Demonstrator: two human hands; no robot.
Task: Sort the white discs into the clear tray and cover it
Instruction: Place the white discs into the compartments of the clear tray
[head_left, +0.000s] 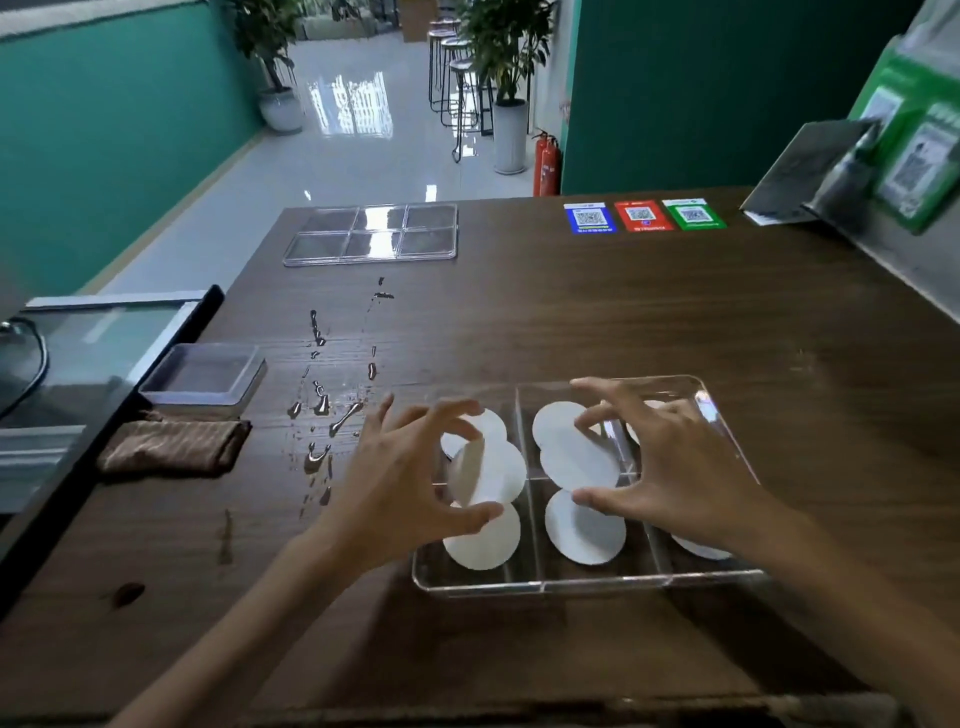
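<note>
Dark wood-grain table (597, 322), matte, w/ shiny water drops and streaks (319, 410) on its left-centre part. Clear rigid plastic tray (582, 584), rectangular w/ rounded corners, split by thin walls into compartments, sits near the front edge. Flat thin white round discs (584, 527) lie in it: several in the left compartments, overlapping; several in the middle ones, overlapping too; bits of more at the right, mostly hidden by the right hand.

Left hand (400, 488) is over the tray's left side, thumb and fingers pinching one white disc (485, 470) by its rim, tilted up off the others. Right hand (670, 467) is spread over the middle/right compartments, fingertips down on or just above discs; can't tell if it grips any.

Clear flat gridded plastic lid (371, 234), six panels, lies well apart at the far edge of the table. Lots of bare tabletop between lid and tray, and to the right. On the left: small clear lidded box (205, 376), folded brown cloth (174, 447) just in front of it. Blue, red, green QR cards (643, 215) lie flat at the far right.
</note>
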